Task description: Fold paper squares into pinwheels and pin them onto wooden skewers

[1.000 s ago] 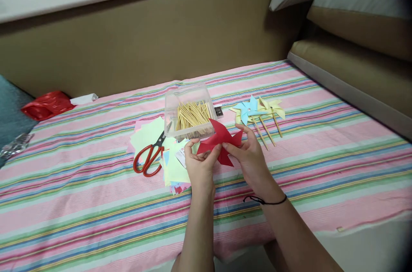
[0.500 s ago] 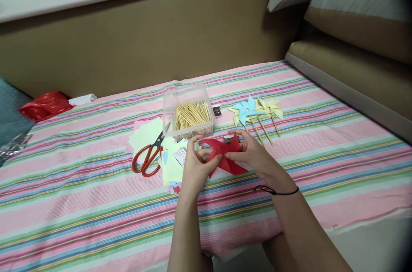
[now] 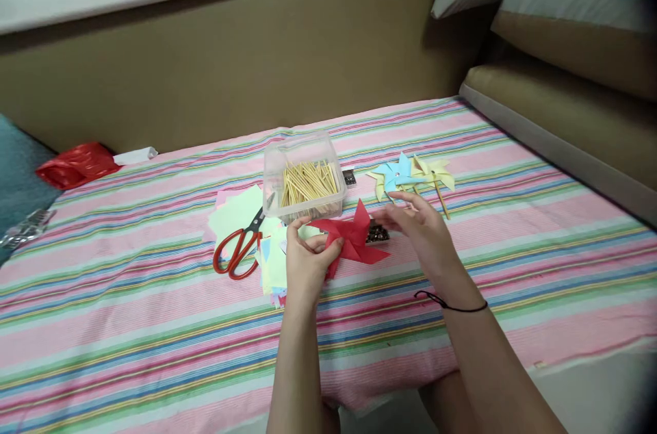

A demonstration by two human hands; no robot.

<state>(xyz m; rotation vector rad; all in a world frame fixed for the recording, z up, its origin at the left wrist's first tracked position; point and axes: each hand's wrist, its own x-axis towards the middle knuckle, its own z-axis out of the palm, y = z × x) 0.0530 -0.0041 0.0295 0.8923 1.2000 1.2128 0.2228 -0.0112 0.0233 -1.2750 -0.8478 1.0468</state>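
Observation:
My left hand (image 3: pixel 305 259) pinches a red paper pinwheel (image 3: pixel 352 239) at its centre, holding it just above the striped cloth. My right hand (image 3: pixel 423 232) is off the pinwheel, fingers spread, hovering to its right over a small dark box (image 3: pixel 377 234) on the cloth. Behind the pinwheel stands a clear plastic tub of wooden sticks (image 3: pixel 304 181). Finished blue and yellow pinwheels on sticks (image 3: pixel 410 177) lie just beyond my right hand.
Red-handled scissors (image 3: pixel 239 246) lie on a pile of coloured paper squares (image 3: pixel 272 259) left of my left hand. A red plastic bag (image 3: pixel 76 163) sits at the far left. The striped cloth (image 3: pixel 128 311) covers the surface; cushions (image 3: pixel 564 44) rise on the right.
My right hand let go of the red pinwheel and moved right over the small dark box. My left hand alone now holds the pinwheel, lowered nearer the cloth.

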